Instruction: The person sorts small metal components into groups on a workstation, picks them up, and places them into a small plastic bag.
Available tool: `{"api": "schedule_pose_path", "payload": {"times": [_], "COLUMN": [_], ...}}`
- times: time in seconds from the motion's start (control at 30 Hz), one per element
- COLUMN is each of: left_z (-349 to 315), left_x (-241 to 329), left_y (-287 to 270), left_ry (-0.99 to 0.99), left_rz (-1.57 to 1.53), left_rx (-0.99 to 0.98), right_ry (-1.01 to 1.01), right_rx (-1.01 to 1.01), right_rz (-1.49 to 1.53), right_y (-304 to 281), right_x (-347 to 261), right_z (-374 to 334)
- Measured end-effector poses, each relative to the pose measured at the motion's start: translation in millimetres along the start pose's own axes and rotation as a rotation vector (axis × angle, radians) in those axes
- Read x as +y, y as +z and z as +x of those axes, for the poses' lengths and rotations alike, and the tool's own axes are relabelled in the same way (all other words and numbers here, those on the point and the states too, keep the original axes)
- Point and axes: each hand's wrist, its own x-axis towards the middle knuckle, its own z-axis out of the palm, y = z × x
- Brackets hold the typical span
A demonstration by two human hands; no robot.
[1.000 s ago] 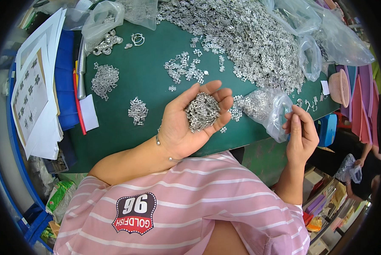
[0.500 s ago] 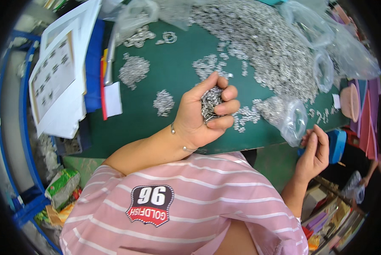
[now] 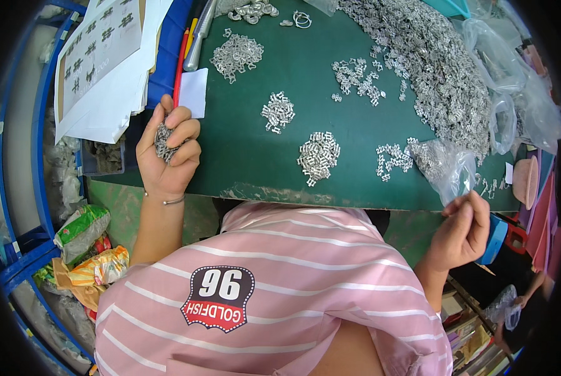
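Note:
At the table's left front edge, my left hand [image 3: 167, 147] has its fingers curled round a clump of small silvery metal pieces [image 3: 165, 141]. Beyond it lies a white paper slip. My right hand [image 3: 461, 232] is at the front edge on the right, thumb and fingers closed at the edge of a clear plastic bag [image 3: 459, 168]. More small metal pieces spill from that bag, and a loose patch of metal pieces [image 3: 393, 160] lies just left of it. A small heap of metal pieces [image 3: 318, 156] sits between the hands, with a smaller heap [image 3: 278, 113] behind it.
A very large mound of metal pieces [image 3: 443, 75] covers the right rear of the green table [image 3: 230, 150]. Farther left are another heap [image 3: 236, 55], a metal-handled tool [image 3: 200, 37] and printed sheets [image 3: 98, 69]. A pink bowl [image 3: 524, 182] stands far right; blue shelving [image 3: 36, 156] rises left.
My left hand has swung from mid-table to the left edge, still holding the metal pieces, uncovering the middle heap. My right hand stays by the bag, whose mouth looks drawn narrower. The view has shifted.

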Motion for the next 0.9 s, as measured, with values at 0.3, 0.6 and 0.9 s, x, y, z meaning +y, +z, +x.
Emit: {"api": "schedule_pose_path", "payload": {"times": [0.3,0.6,0.9], "left_z": [-3.2,7.4,3.1], "left_x": [-3.2,-15.6,-16.2], "left_y": [-8.0,3.7,2.7], "left_ry": [0.132,0.85,0.702], "left_rz": [0.313,2.356,2.495], "left_rx": [0.114,-0.007,-0.236], "right_ry": [-0.272,-0.204,-0.392], "right_rx": [-0.643,-0.684,-0.69], "right_rz": [-0.076,-0.077,-0.151], "right_y": [95.7,122.6,134.3], "right_x": [-18.5,-12.2,-6.2], "right_z": [6.5,-7.9,-19.5]}}
